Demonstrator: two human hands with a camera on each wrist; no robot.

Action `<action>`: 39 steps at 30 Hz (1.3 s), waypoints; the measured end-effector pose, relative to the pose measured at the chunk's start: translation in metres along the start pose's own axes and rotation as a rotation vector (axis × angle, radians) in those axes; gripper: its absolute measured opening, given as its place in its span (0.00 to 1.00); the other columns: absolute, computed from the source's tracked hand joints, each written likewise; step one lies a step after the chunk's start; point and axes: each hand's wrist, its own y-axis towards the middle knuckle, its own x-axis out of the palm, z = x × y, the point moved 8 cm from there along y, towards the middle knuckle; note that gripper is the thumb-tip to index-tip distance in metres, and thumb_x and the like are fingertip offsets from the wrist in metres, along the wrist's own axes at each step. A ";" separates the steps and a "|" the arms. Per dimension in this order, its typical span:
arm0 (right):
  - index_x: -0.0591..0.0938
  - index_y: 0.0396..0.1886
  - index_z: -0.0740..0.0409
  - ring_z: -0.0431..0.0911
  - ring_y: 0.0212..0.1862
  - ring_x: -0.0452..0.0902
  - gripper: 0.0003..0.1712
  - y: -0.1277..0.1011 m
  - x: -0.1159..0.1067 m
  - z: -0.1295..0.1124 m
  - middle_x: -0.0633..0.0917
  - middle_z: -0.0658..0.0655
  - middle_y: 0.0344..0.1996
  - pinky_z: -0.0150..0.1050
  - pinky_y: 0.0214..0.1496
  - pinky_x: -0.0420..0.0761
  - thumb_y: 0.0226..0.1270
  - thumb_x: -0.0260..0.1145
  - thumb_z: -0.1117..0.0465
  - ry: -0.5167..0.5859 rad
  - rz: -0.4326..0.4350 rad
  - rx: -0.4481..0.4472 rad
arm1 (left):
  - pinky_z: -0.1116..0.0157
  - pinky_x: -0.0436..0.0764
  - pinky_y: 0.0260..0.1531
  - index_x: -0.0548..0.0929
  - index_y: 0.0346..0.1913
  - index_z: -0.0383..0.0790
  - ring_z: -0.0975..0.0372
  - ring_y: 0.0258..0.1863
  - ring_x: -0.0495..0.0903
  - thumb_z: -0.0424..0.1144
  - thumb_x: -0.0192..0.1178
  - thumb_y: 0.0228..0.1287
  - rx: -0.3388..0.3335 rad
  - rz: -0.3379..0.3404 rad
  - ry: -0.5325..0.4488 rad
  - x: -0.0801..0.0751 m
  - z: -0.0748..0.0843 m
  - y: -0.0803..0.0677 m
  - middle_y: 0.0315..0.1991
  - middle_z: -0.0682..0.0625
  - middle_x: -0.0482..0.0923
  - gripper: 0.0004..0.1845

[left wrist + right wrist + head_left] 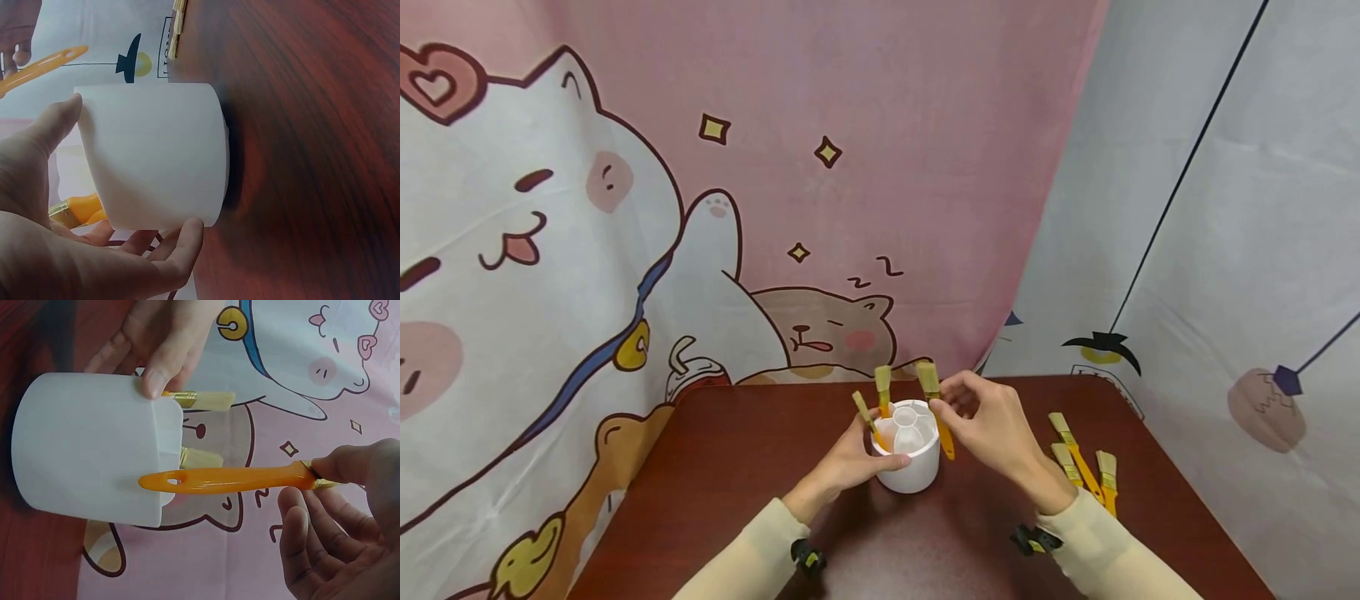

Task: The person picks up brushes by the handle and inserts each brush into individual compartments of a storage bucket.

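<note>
Two hands work around a white cup (pixel 910 467) that stands near the middle of a dark red-brown table (pixel 737 467). The left hand (pixel 850 458) grasps the cup from its 9 o'clock side; in the left wrist view the thumb (pixel 53 125) presses one side of the white wall (pixel 156 156) and a fingertip (pixel 187 240) curls round the other. The cup's inside is split into compartments, and two brushes (pixel 880 396) already stand in it, handles down and bristles up, at about 10 and 11 o'clock of the rim.

The right hand (pixel 992 425) sits at the cup's 2 o'clock and pinches a third brush (pixel 936 408) near its metal band, between thumb and fingertips. This brush hangs bristles up, its orange handle (pixel 225 480) running down outside the cup's wall at 3 o'clock, close against it; whether it touches the wall cannot be told. In the right wrist view the handle's tip lies across the cup's side, not in a compartment, and the other fingers (pixel 300 537) are loosely spread beneath it.

Three more brushes (pixel 1086 467) with orange handles lie flat on the table at the cup's 3 o'clock, well apart from it, just beyond the right sleeve (pixel 1112 550). A cartoon cat curtain (pixel 625 208) hangs at 12 o'clock behind the table.
</note>
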 end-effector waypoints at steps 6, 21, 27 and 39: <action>0.91 0.45 0.51 0.33 0.31 0.85 0.09 0.004 0.002 -0.009 0.93 0.45 0.34 0.33 0.36 0.88 0.75 0.86 0.60 0.016 0.010 -0.036 | 0.30 0.70 0.86 0.64 0.90 0.39 0.40 0.82 0.78 0.46 0.88 0.66 0.001 -0.002 0.006 -0.001 0.000 0.000 0.84 0.35 0.76 0.57; 0.91 0.46 0.49 0.33 0.31 0.87 0.09 0.010 0.016 -0.017 0.95 0.44 0.34 0.35 0.36 0.89 0.74 0.86 0.61 0.074 0.014 -0.072 | 0.30 0.69 0.86 0.63 0.91 0.39 0.40 0.84 0.76 0.48 0.87 0.67 -0.010 -0.013 0.018 -0.001 0.001 -0.002 0.85 0.34 0.73 0.57; 0.91 0.45 0.50 0.33 0.30 0.86 0.09 0.010 0.019 -0.019 0.95 0.46 0.35 0.35 0.35 0.89 0.74 0.86 0.62 0.089 0.018 -0.089 | 0.28 0.67 0.86 0.63 0.91 0.41 0.38 0.85 0.74 0.49 0.87 0.68 -0.029 -0.007 0.028 -0.002 0.000 -0.003 0.87 0.34 0.71 0.58; 0.92 0.47 0.50 0.36 0.36 0.91 0.11 0.002 0.033 -0.014 0.96 0.45 0.38 0.43 0.38 0.93 0.72 0.86 0.63 0.070 -0.032 -0.131 | 0.30 0.69 0.86 0.63 0.91 0.39 0.39 0.83 0.76 0.49 0.87 0.68 -0.015 -0.008 0.036 -0.003 -0.001 -0.004 0.86 0.34 0.73 0.57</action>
